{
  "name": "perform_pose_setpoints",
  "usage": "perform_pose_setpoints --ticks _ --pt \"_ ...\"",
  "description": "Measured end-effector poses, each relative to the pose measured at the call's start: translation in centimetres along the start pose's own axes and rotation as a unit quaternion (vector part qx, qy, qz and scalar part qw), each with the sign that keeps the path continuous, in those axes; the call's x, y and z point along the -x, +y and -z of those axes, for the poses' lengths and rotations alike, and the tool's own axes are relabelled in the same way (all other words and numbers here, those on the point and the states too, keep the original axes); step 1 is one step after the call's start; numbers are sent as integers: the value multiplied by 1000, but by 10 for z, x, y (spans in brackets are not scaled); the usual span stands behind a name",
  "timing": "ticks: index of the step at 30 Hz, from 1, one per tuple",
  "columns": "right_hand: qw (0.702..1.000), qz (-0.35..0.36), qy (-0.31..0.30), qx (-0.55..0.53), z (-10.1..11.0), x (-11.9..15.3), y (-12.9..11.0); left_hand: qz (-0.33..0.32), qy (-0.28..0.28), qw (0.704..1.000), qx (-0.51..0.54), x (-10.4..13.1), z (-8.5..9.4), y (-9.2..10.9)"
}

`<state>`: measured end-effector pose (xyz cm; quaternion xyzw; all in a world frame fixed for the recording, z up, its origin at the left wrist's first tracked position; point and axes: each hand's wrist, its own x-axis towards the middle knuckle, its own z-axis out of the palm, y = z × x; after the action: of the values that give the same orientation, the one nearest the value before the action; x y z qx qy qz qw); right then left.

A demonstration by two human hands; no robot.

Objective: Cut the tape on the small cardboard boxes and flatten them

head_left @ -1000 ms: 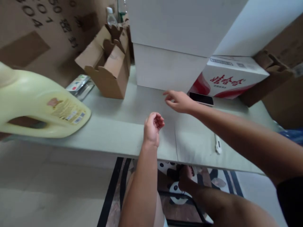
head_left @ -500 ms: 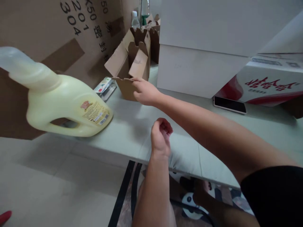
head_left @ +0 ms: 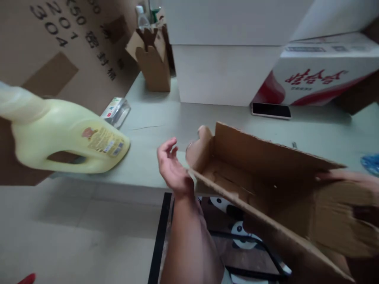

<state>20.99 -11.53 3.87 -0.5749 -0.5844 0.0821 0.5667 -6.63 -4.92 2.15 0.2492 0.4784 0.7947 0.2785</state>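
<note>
An open cardboard box (head_left: 266, 165) with a bare brown inside is tilted over the table's front edge. My right hand (head_left: 349, 176) grips its far wall at the right end, with most of the fingers hidden by the cardboard. Beside the box's left end is my left hand (head_left: 173, 165), palm up, fingers loosely curled and apart, holding nothing. I cannot tell whether its wrist touches the box corner.
A large yellow jug (head_left: 74, 134) lies tilted at the table's left. Another cardboard carton (head_left: 155, 69) stands behind, near a clear bottle (head_left: 142, 19). White boxes (head_left: 216, 75), a phone (head_left: 271, 111) and a red-and-white carton (head_left: 314, 81) line the back of the pale tabletop (head_left: 145, 154).
My right hand has pulled the cardboard box from the back left to the front right. The other carton behind is now exposed. My left hand has shifted left and its fingers have opened.
</note>
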Motion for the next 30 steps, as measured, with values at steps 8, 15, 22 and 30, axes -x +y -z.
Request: perform_pose_setpoints --ticks 8,15,22,30 --pt "983 131 -124 24 2 3 31 13 -181 983 5 36 -31 -18" --pt "980 66 -176 -65 24 5 65 -84 -277 950 -118 59 -45 -30" --pt "979 58 -179 -80 28 3 74 -154 -277 937 -146 62 -50 -47" --pt "993 27 -118 15 22 4 64 -109 -302 935 -150 65 -47 -39"
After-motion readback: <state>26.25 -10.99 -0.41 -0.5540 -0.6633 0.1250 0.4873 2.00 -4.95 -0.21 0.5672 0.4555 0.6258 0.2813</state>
